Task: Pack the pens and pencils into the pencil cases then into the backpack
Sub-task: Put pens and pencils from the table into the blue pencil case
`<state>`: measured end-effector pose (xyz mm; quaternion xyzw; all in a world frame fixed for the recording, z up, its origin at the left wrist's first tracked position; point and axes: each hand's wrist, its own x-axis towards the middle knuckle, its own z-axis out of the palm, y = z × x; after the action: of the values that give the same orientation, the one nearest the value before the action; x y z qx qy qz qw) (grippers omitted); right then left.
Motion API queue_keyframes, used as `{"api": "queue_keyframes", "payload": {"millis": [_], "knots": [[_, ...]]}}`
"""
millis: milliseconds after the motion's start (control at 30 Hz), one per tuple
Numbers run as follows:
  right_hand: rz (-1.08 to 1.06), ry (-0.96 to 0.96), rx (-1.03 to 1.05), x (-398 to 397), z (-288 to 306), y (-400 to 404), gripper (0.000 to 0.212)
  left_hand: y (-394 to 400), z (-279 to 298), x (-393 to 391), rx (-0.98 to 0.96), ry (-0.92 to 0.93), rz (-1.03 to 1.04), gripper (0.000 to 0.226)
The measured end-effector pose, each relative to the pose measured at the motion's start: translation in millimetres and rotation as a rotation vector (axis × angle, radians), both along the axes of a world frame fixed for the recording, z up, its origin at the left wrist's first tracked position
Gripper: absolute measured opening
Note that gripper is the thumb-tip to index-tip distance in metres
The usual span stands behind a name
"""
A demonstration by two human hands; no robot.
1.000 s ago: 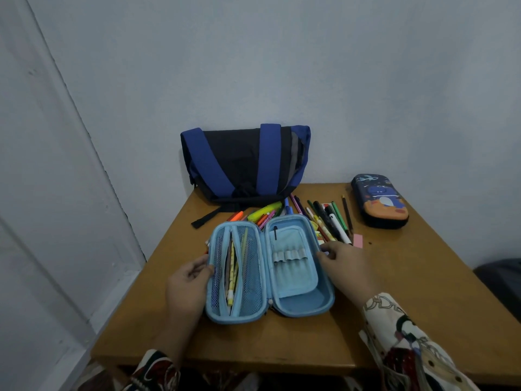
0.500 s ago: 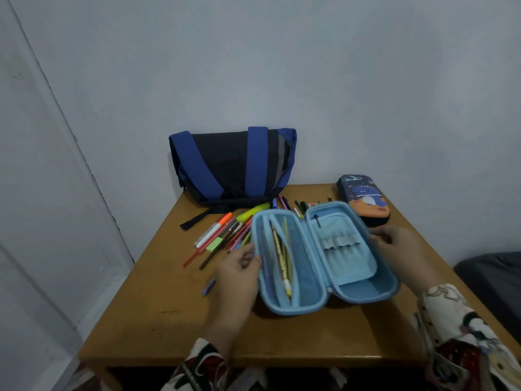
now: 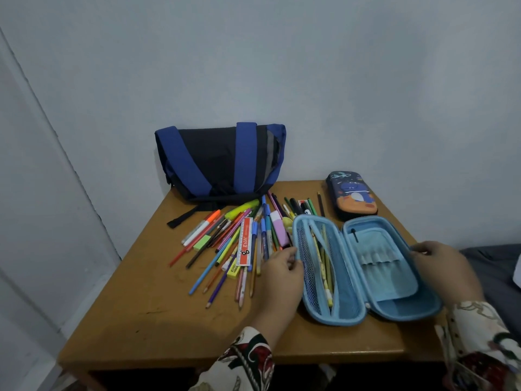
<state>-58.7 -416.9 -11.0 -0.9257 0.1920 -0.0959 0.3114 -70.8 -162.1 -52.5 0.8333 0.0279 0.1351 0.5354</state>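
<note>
I see the light-blue pencil case (image 3: 366, 272) lying open on the wooden table (image 3: 158, 314), a few pencils in its mesh half. My left hand (image 3: 282, 280) pinches its left rim; the right hand (image 3: 442, 263) seems to grip the right edge, fingers curled, though blur hides detail. Loose pens and pencils (image 3: 239, 244) lie just left, before the blue-black backpack (image 3: 222, 162). A closed dinosaur pencil case (image 3: 352, 196) sits behind.

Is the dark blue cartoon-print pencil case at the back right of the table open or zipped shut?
Shut, apparently: the dark blue cartoon-print pencil case lies closed, printed lid up, no interior showing. Its zip is too small to confirm.
</note>
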Motion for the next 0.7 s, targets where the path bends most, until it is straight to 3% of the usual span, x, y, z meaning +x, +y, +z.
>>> {"api": "queue_keyframes", "payload": {"millis": [133, 233, 300, 433, 533, 700], "knots": [[-0.005, 0.082, -0.003, -0.8, -1.7, 9.2, 0.020, 13.0, -3.5, 3.1, -0.002, 0.016, 0.038, 0.036], [0.003, -0.090, -0.100, -1.1, 0.5, 32.1, 0.018, 19.9, -6.3, 2.8, -0.008, 0.015, 0.035, 0.036], [0.147, -0.184, -0.068, -4.9, 3.2, 61.0, 0.016, 19.8, -6.0, 0.9, -0.002, 0.007, 0.023, 0.037], [0.409, -0.106, -0.048, -13.4, -5.3, 108.9, 0.037, 13.0, -4.8, -0.9, -0.048, -0.013, -0.014, 0.035], [0.418, -0.103, -0.064, -11.3, -14.0, 113.1, 0.028, 11.1, -4.8, 1.1, -0.097, -0.019, -0.012, 0.034], [0.345, -0.161, 0.139, -9.6, -22.6, 107.6, 0.017, 13.1, -8.5, 2.8, -0.091, -0.050, -0.040, 0.031]]}}
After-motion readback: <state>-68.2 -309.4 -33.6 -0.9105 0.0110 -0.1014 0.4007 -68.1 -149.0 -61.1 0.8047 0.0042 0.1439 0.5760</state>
